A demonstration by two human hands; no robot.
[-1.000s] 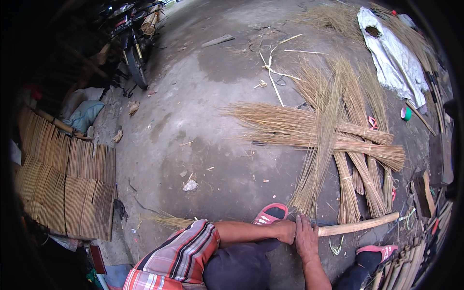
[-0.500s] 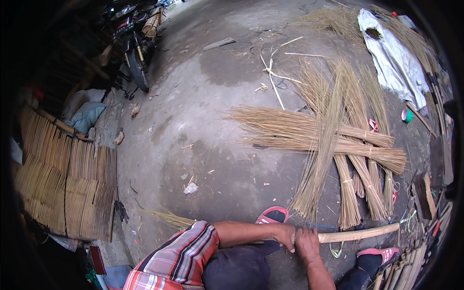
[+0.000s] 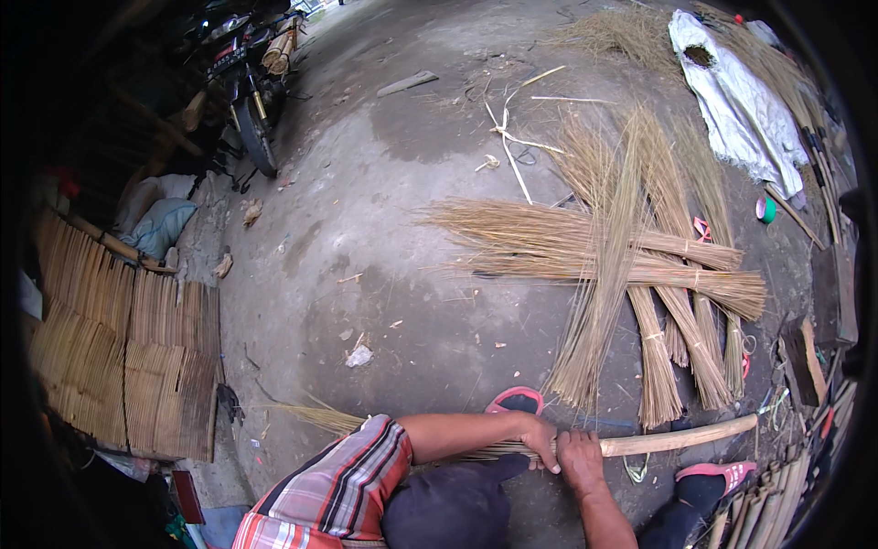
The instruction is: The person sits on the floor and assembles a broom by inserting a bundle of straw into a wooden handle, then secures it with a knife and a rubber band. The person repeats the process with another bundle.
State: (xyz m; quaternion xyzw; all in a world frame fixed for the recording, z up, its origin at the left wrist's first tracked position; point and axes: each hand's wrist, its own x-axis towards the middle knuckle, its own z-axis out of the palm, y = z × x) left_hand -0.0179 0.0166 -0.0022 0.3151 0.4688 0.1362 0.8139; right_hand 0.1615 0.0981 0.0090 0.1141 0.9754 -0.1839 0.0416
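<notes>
A stick broom lies low across my front, its pale wooden handle (image 3: 681,441) reaching to the right and its thin bristles (image 3: 322,416) showing past my left sleeve. Where bristles and handle meet, my right hand (image 3: 582,460) is closed around the joint. Just left of it, my left hand (image 3: 538,439) is closed on the gathered sticks, its fingers curving down over them. The exact joint is hidden beneath both hands, and my left arm covers part of the bristles. Beyond my hands, several tied stick bundles (image 3: 658,375) lie crossed on the floor.
My feet in pink sandals (image 3: 732,473) stand either side of the handle. Stacked slats (image 3: 82,366) are at left, a motorcycle (image 3: 251,128) behind them. A white sack (image 3: 732,101), a green tape roll (image 3: 765,209) and poles (image 3: 764,508) lie right. Pale strips (image 3: 503,128) lie farther off.
My left hand has shifted slightly, and more of the gathered sticks shows beneath it. My right hand keeps its hold. The whole view has moved a little.
</notes>
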